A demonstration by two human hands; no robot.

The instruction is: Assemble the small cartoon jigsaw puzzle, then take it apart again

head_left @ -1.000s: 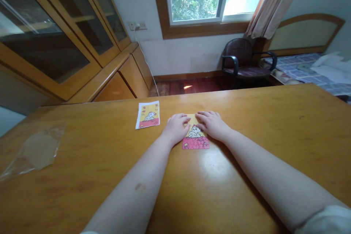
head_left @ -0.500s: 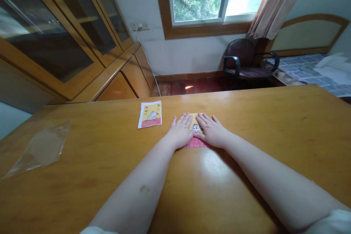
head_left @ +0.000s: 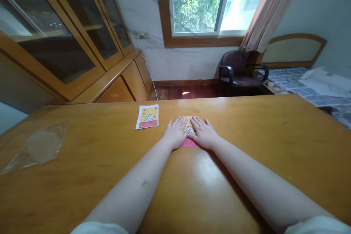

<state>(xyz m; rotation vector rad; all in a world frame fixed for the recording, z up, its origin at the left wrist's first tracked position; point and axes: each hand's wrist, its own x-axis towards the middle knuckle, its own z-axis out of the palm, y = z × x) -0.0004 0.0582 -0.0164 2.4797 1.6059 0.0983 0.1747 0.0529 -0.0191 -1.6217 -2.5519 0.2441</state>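
Observation:
My left hand [head_left: 174, 134] lies flat, fingers stretched out, over the left part of a small jigsaw puzzle [head_left: 189, 142]. Across its right part rests my right hand [head_left: 204, 133], also flat with the fingers extended. Between them the puzzle shows a yellow upper area, a white cartoon animal and a pink lower area; its sides are hidden under the palms. The two thumbs come close together near the middle. To the left of my hands lies a picture card [head_left: 148, 117] with a white border and a like yellow and pink drawing.
The wooden table [head_left: 170, 197] spreads widely around. A clear plastic bag [head_left: 41, 144] lies at its left side. Beyond the far edge are a glass-door cabinet [head_left: 82, 69], an armchair [head_left: 237, 67], a bed [head_left: 307, 80] and a window [head_left: 196, 3].
The camera view has shifted slightly, so everything sits a little differently in the picture. Both hands stay flat on the puzzle; the card and bag have not moved on the table.

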